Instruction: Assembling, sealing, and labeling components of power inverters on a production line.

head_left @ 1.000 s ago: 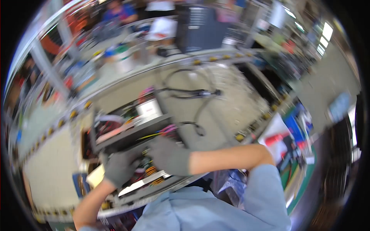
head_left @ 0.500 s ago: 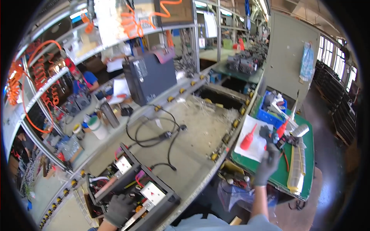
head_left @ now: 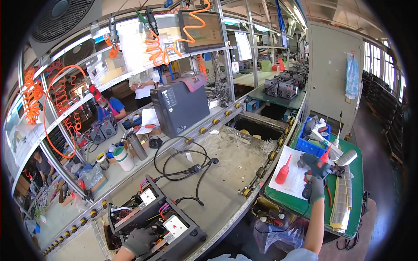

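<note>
Two open black machine cases with wires and white plates inside stand side by side at the lower left. My left hand, in a grey glove, lies on the nearer case's inner parts. Its fingers are curled; what lies under the fingertips is hidden. Over the green table at the right, my gloved right hand is closed around the handle of a dark, corded, gun-shaped tool. A red squeeze bottle stands on white paper left of it. A second red bottle is just beyond the tool.
A black power cable lies looped on the bench. Behind it stand a dark computer tower, a white tub and a steel flask. A blue bin and a clear-wrapped roll occupy the green table. Another person sits across the line.
My view has shifted, so the scene sits lower and farther right. The tool and my right hand show more clearly. My left hand remains at the nearer case.
</note>
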`<state>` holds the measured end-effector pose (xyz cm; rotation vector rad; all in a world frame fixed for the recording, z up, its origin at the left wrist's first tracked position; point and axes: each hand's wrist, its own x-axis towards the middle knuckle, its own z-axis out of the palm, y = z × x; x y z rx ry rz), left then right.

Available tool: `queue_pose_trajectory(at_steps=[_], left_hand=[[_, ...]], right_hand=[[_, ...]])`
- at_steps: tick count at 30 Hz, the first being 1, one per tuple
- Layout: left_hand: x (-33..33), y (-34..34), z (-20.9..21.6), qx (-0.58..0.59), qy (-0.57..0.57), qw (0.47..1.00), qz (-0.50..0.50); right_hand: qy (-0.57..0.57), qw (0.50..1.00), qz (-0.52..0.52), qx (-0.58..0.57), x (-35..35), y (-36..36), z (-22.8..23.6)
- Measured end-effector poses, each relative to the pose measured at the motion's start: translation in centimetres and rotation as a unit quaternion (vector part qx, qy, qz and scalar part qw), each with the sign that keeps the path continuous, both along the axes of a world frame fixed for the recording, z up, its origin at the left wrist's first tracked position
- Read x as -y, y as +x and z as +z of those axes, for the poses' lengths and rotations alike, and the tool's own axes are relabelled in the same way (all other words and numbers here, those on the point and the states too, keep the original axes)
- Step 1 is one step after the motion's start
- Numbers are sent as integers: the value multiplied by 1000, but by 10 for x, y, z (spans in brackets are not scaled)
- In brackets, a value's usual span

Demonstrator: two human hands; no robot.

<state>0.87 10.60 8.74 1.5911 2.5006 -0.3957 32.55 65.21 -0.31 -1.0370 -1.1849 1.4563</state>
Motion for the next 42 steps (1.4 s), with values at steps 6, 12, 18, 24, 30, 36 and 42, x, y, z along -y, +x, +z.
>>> queue_pose_trajectory(at_steps=[6,12,18,24,30,36,42], left_hand=[[6,5,18,-51,12,998,48],[-21,31,62,22,468,882,61],[-22,36,71,-139,604,785,0],[-8,14,64,-120,620,775,7],[5,-3,40,-83,661,741,76],[18,-20,47,-129,683,716,73],[69,-43,28,-126,580,771,230]], right_hand=[[92,976,160,-113,140,-2,114],[102,866,473,-125,215,-93,138],[89,740,657,-112,304,-184,163],[14,706,705,-68,331,-214,146],[21,732,678,-64,351,-236,145],[149,737,659,-15,347,-255,166],[580,570,567,132,280,-338,186]])
